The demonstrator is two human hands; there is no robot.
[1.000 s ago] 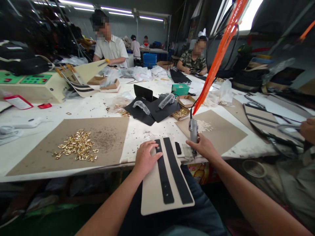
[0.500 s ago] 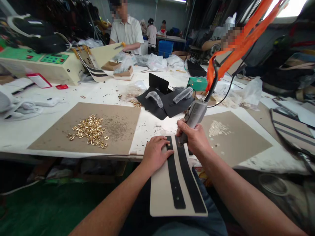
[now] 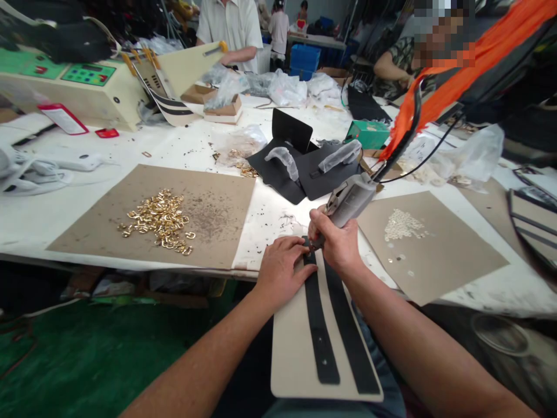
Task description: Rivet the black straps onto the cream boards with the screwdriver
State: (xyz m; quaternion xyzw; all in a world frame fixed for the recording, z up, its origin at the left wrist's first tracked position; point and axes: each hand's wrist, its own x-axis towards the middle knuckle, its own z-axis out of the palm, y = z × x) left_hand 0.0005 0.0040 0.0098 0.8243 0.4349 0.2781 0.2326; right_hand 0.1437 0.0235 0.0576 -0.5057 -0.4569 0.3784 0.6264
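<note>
My right hand (image 3: 335, 241) is shut around a grey handheld electric screwdriver (image 3: 348, 200), which tilts low with its tip at the top end of a black strap. That strap (image 3: 319, 325) and a second black strap (image 3: 350, 331) lie along a beige panel (image 3: 296, 360) resting on my lap. My left hand (image 3: 281, 271) presses flat on the panel's upper end, beside the screwdriver tip. The contact point under the tip is hidden by my fingers. A cable and orange sleeve (image 3: 452, 87) rise from the screwdriver.
Gold metal rings (image 3: 159, 220) lie heaped on a brown cardboard sheet (image 3: 87, 232) to my left. Pale small parts (image 3: 402, 225) sit on another sheet to my right. Black bag pieces (image 3: 278, 174) lie ahead, and a co-worker (image 3: 228, 29) stands beyond a cream machine (image 3: 87, 87).
My right hand has moved left over the panel's top end, tipping the screwdriver from upright to nearly level. My left hand has stayed on the panel, and the view has tilted down.
</note>
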